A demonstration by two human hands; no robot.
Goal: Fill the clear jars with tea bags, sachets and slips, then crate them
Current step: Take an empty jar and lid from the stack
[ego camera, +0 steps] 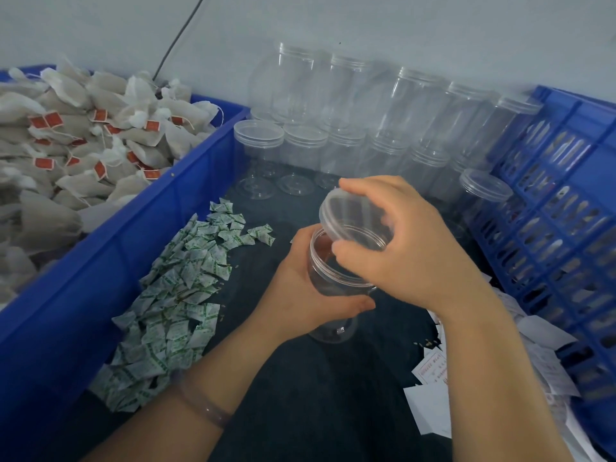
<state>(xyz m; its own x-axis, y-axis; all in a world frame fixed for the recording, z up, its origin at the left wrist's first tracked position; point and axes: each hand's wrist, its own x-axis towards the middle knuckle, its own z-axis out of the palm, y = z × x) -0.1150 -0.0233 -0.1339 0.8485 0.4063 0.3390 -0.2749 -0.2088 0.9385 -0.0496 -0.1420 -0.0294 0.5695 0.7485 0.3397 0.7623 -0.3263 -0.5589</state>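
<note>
My left hand [306, 295] grips an empty clear jar [328, 278] around its body, held tilted above the dark table. My right hand [413, 248] holds the jar's clear lid [353, 221], lifted off and tipped just above the open mouth. Tea bags [83, 145] with red tags fill a blue bin at the left. White and green sachets [180, 295] lie in a long heap beside that bin. White paper slips [430, 395] with red print lie at the lower right. A slatted blue crate [566, 228] stands at the right.
Several lidded empty clear jars [333, 135] stand in stacked rows at the back against the wall. The blue bin's wall [116, 255] runs along the left. A dark cable [180, 35] hangs down the wall.
</note>
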